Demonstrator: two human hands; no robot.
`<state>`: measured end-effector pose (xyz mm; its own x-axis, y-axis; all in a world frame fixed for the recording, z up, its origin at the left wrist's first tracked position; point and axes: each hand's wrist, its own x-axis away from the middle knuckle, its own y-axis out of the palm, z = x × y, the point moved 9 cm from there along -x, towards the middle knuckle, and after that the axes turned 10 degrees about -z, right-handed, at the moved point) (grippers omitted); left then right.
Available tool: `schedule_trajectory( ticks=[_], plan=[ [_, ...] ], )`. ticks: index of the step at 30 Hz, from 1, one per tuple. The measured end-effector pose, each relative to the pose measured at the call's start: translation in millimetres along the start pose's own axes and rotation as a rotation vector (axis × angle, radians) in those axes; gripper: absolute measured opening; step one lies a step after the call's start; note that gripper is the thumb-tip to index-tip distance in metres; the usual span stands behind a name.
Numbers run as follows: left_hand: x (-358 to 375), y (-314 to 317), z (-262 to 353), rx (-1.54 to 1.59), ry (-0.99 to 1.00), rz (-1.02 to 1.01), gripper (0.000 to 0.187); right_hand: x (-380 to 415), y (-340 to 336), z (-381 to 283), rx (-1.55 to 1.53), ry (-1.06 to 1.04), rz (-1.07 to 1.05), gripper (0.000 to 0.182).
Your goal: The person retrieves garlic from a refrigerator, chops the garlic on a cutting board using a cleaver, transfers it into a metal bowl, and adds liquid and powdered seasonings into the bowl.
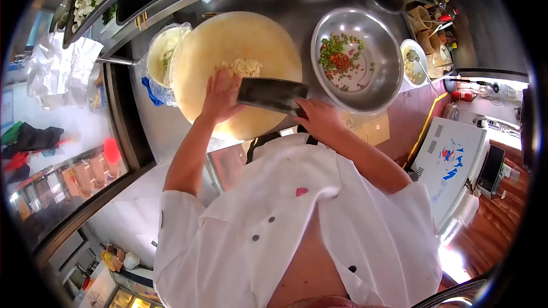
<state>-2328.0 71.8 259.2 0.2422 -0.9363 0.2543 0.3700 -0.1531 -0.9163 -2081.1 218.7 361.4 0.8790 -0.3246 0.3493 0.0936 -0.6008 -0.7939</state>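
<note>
Both hands were busy; the right hand [317,117] gripped the cleaver [272,94]; the left hand [221,96] lay flat by the garlic [244,67], so the blade might nick its fingers.

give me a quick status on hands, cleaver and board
Right hand shut on cleaver handle. Left hand flat on round board, beside pale chopped pile. Steel bowl of diced peppers right of board.

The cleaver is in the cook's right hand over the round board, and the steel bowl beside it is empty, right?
Not quite. The head view shows the steel bowl holding chopped green and red pieces. The rest holds: the right hand grips the cleaver over the round board.
</note>
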Motion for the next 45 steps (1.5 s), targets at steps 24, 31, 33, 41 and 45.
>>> schedule_trajectory(
  ticks=[24,31,33,41,45],
  plan=[
    [-54.9,-2.3,23.6,0.261,-0.132,0.559,0.064,-65.8,122.4,73.3,-1.419,0.415,-0.054,0.032],
    [-51.2,-3.0,18.8,0.381,-0.235,0.684,0.050,-90.8,148.1,24.4,-1.259,0.347,-0.187,0.027],
    [-43.0,0.0,13.4,0.429,-0.291,0.746,0.043,-90.6,157.4,8.2,-1.271,0.364,-0.249,0.028],
    [-20.0,-14.5,39.4,0.441,-0.404,0.838,0.032,-71.9,162.0,5.4,-1.275,0.136,-0.295,0.033],
    [-51.9,-54.3,123.4,0.395,-0.293,0.856,0.032,-18.3,68.6,31.2,-1.222,0.196,-0.297,0.034]
  ],
)
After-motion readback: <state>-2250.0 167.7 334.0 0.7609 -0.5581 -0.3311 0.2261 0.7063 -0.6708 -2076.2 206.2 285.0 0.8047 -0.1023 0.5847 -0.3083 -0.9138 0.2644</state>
